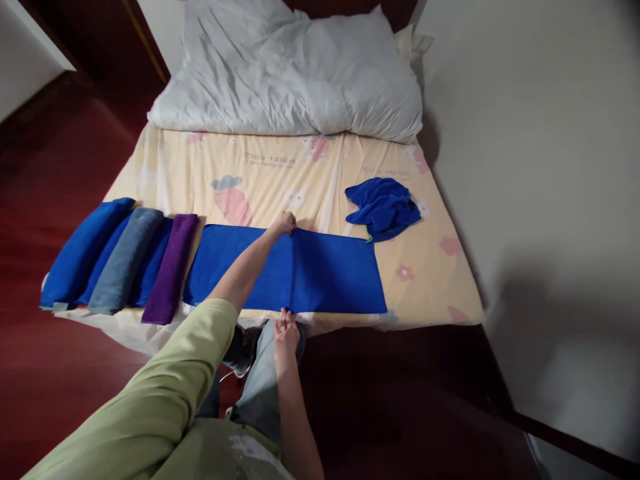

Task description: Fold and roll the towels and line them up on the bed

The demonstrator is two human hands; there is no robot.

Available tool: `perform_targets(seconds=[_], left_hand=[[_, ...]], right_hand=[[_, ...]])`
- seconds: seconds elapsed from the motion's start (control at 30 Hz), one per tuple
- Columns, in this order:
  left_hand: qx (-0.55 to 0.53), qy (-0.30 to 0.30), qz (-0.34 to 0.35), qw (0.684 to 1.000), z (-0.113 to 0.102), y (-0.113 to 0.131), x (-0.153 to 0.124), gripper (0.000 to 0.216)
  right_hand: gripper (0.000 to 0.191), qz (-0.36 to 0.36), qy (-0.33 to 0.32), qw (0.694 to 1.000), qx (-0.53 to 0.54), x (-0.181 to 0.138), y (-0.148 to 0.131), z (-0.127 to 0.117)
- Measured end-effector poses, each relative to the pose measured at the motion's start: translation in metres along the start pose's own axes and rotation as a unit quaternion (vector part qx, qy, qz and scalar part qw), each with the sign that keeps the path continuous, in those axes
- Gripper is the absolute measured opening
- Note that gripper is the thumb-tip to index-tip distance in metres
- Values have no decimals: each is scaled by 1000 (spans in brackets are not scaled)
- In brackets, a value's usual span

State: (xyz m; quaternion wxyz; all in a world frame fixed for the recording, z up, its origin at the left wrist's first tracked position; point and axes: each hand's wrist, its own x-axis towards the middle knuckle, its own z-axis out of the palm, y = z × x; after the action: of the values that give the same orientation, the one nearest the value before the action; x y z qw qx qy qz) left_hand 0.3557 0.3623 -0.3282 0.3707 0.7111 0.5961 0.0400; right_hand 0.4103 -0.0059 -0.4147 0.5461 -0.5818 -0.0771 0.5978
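Note:
A blue towel (335, 273) lies spread flat across the near side of the bed, with a raised crease running through its middle. At the far end of that crease, my left hand (285, 223) is closed in a pinch on the towel's far edge. My right hand (287, 333) is at the near edge, its fingertips pinched on the towel directly opposite. To the right, a crumpled blue cloth (384, 208) sits in a loose heap close to the towel's far right corner.
Folded towels stand in a row at the left: blue ones (83, 257), a grey-blue one (126, 260) and a purple one (171, 270). A large grey-white pillow or quilt (300, 73) fills the head of the patterned bed (430, 280). A wall (540, 167) rises on the right.

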Motion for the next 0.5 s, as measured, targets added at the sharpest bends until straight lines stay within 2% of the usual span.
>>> perform_targets(seconds=[0.17,0.33,0.5], left_hand=[[-21,8,4,1000,2,-3,-5,17],[-27,5,-1,1000,8,-7,-9,23],[-21,-5,7,1000,10,-12,-6,10]], right_hand=[[25,91,73,987,110,1,-9,9],[31,79,62,989,110,-5,-11,10],[34,75,54,993,74,-5,-11,9]])
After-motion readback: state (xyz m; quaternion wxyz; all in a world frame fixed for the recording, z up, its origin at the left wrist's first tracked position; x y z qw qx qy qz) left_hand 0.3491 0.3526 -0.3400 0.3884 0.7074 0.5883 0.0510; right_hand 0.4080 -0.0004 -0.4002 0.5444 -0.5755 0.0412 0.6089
